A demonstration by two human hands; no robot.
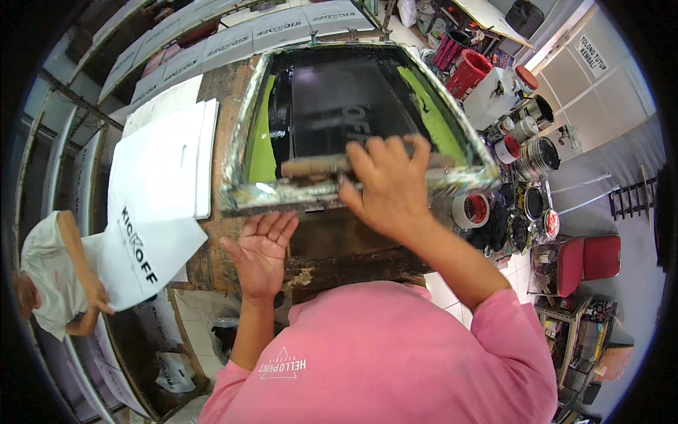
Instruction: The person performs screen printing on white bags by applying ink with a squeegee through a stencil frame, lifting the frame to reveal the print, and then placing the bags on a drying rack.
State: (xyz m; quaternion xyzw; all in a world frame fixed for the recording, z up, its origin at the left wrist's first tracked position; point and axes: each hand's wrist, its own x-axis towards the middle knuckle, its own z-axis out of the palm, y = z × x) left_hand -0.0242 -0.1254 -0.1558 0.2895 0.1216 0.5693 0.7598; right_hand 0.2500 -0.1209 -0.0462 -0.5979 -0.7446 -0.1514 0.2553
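A large printing screen frame (pixel 263 189) with black mesh and green edges is tilted up off the ink-stained work table (pixel 233 106). My right hand (pixel 385 185) grips the frame's near edge together with a wooden-handled squeegee (pixel 314 167) lying across it. My left hand (pixel 261 253) is open, palm up, just below the frame's near edge, holding nothing. I wear a pink shirt.
A stack of white bags (pixel 166 152) lies on the table's left. A person in white (pixel 60 275) at lower left holds a printed white bag (pixel 152 251). Ink cans, tape rolls (pixel 471 210) and a red container (pixel 467 71) crowd the right. Printed sheets line racks behind.
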